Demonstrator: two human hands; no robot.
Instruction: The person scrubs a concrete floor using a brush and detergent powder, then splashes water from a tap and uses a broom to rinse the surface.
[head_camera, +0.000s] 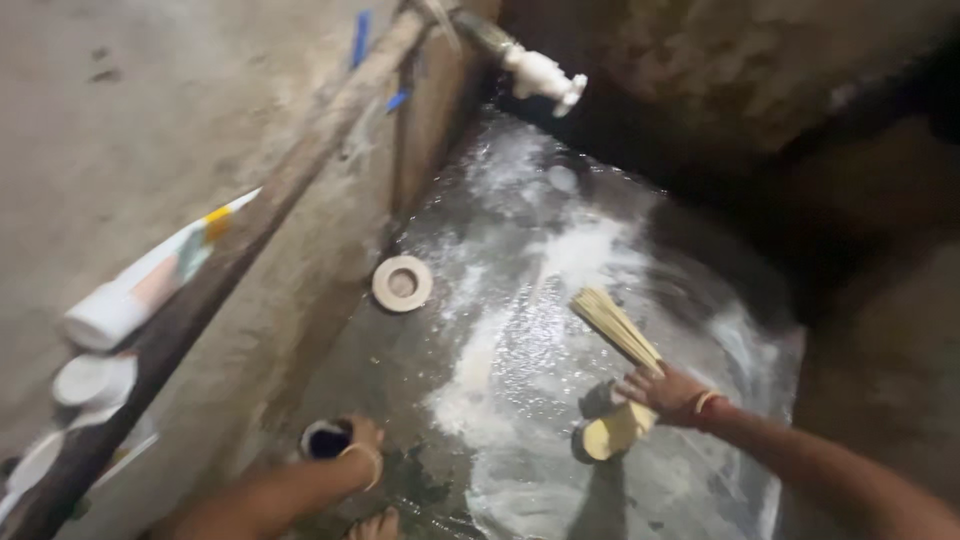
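My right hand (668, 392) is shut on a short broom of pale straw sticks (614, 328); its bristle end rests on the wet, foamy cement floor (530, 300). The broom's round handle end (604, 438) points toward me. My left hand (362, 440), a bangle on the wrist, holds a small dark cup (326, 438) low against the floor by the wall. White suds spread across the floor between the two hands.
A white plastic tap (542, 75) sticks out from the wall at the top. A round pale drain cover (402, 283) lies on the floor. A low cement ledge (230, 270) on the left carries tubes and white containers (120, 310). My toes (376, 524) show at the bottom.
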